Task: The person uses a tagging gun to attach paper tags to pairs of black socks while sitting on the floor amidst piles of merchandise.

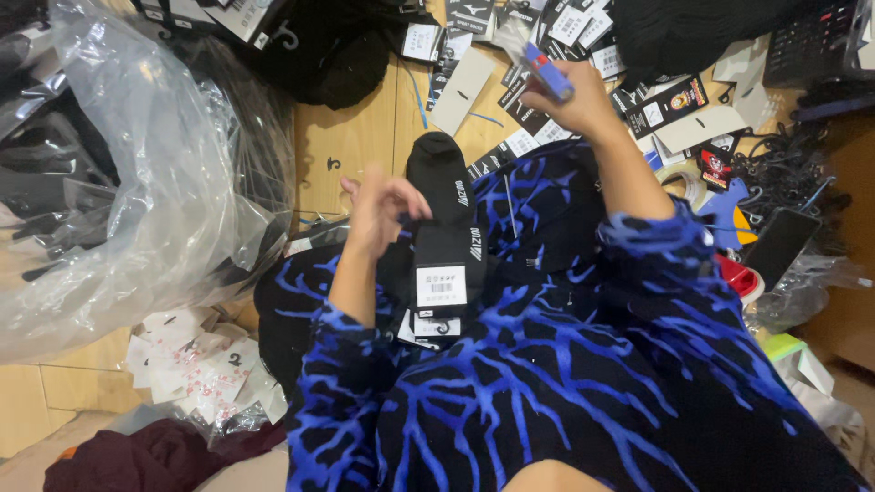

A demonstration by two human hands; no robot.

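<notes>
Head view, looking down over my lap. My left hand (pixel 375 211) is raised in front of me with the forearm rising from a blue-and-black patterned sleeve (pixel 337 364); the wrist is bent slightly, the fingers loosely curled and a little spread, and the thumb and fingertips touch the left edge of a black sock pair (pixel 444 219). I cannot tell whether they truly pinch the fabric or only rest against it. The sock pair lies lengthwise on my lap, toe end pointing away from me onto the wooden floor (pixel 351 137), with a white paper label (pixel 441 285) wrapped across its near part and a small black hook (pixel 444 326) just below that.

My right hand (pixel 572 100) is lifted higher and farther out, forearm angled up and away, fingers pressed together in a closed grip around a blue tagging tool (pixel 547 71) whose tip points up and to the left. It is well apart from the sock pair.

Around both hands: a large clear plastic bag (pixel 137 182) of dark goods at left, loose card labels (pixel 510 36) scattered on the floor ahead, and a heap of small white tags (pixel 196 369) near my left elbow.
</notes>
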